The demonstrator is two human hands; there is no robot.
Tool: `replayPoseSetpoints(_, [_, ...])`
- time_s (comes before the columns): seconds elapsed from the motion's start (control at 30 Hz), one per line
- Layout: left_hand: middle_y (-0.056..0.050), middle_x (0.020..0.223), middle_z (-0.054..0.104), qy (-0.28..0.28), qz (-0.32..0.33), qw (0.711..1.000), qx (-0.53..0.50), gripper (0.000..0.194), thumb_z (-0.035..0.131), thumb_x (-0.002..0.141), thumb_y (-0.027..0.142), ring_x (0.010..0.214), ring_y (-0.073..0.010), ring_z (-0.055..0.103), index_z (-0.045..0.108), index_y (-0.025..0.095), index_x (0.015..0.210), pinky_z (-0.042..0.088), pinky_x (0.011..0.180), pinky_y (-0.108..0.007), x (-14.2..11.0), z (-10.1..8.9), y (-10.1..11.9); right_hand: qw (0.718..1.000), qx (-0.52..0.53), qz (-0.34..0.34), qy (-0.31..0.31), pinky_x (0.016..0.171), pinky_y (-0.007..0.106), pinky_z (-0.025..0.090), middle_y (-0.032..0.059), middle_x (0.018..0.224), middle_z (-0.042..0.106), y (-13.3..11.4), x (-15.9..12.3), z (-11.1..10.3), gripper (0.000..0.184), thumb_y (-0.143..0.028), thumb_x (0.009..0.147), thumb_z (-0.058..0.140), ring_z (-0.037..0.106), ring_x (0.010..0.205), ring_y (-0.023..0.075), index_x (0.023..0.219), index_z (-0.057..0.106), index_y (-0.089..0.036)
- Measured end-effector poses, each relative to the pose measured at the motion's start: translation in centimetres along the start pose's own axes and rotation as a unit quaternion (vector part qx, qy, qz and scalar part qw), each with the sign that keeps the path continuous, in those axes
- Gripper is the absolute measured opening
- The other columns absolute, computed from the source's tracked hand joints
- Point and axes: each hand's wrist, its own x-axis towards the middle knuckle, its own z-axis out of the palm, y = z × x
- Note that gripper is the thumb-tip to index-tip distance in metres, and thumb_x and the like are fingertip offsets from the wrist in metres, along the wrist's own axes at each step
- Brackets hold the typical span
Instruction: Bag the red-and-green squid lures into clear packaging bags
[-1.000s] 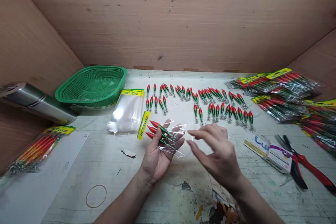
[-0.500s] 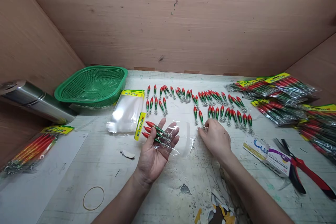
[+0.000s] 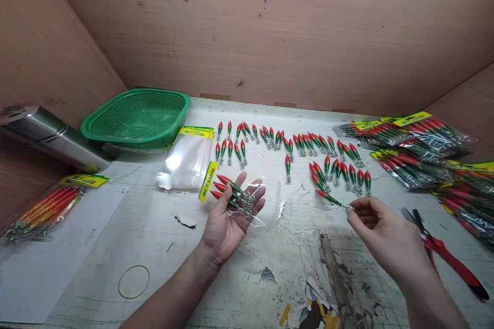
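My left hand (image 3: pixel 224 234), palm up, is closed on three red-and-green fishing lures (image 3: pixel 231 196), thumb across them. With them it holds a clear plastic bag (image 3: pixel 272 205) with a yellow header card (image 3: pixel 208 181); whether the lures lie in or on the bag, I cannot tell. My right hand (image 3: pixel 389 236) pinches another red-and-green lure (image 3: pixel 328 197) by its hook end, its red tip pointing left. Loose lures (image 3: pixel 304 144) of the same kind lie in two rough rows beyond both hands.
Stacked empty bags (image 3: pixel 187 157) lie beside a green basket (image 3: pixel 135 136). A steel flask (image 3: pixel 57 136) leans at the left, near a pack of orange lures (image 3: pixel 50 211). Filled lure packs (image 3: pixel 412 167) and red-handled pliers (image 3: pixel 455 262) are at the right; a rubber band (image 3: pixel 134 281) lies in front.
My right hand has moved right with a lure pinched by its hooks. Several lures near it have shifted, and the hand now covers the white-and-purple box. My left hand keeps its hold.
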Motion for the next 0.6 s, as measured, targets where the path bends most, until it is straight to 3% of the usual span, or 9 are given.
replayPoseSetpoints(0.13, [-0.013,0.115,0.069,-0.005,-0.002,1.000,-0.003,0.048,0.042,0.096,0.033,0.099,-0.0212,0.068,0.038,0.020,0.142,0.050,0.092,-0.035,0.1,-0.1,0.0,0.999,-0.002,0.000,0.038,0.040,0.029,0.041,0.0068,0.067,0.067,1.2,-0.3,0.1,0.028,-0.049,0.070,0.056,0.061,0.054,0.0214,0.080,0.063,-0.024])
replayPoseSetpoints(0.27, [-0.014,0.113,0.069,0.009,0.000,1.000,-0.004,0.047,0.039,0.097,0.031,0.098,-0.0219,0.069,0.038,0.019,0.142,0.054,0.087,-0.034,0.2,0.0,0.1,0.996,0.047,0.071,0.038,0.056,0.032,0.053,0.0078,0.075,0.069,2.9,-0.8,1.2,0.035,-0.049,0.067,0.057,0.065,0.065,0.0222,0.087,0.064,-0.020])
replayPoseSetpoints(0.37, [-0.014,0.114,0.069,0.011,0.004,1.000,-0.001,0.046,0.039,0.097,0.031,0.098,-0.0224,0.069,0.039,0.019,0.141,0.054,0.086,-0.034,0.2,0.0,0.2,0.991,0.091,0.095,0.034,0.064,0.034,0.055,0.0085,0.079,0.069,3.8,-1.2,1.8,0.038,-0.049,0.066,0.058,0.066,0.070,0.0221,0.088,0.063,-0.018])
replayPoseSetpoints(0.6, [-0.013,0.111,0.070,0.023,-0.007,1.000,-0.001,0.044,0.038,0.097,0.030,0.096,-0.0220,0.070,0.041,0.019,0.140,0.055,0.084,-0.033,0.2,0.2,0.0,0.995,0.063,0.046,0.068,0.068,0.032,0.056,0.0060,0.079,0.069,1.8,-1.6,0.4,0.032,-0.047,0.071,0.060,0.065,0.069,0.0202,0.089,0.067,-0.021])
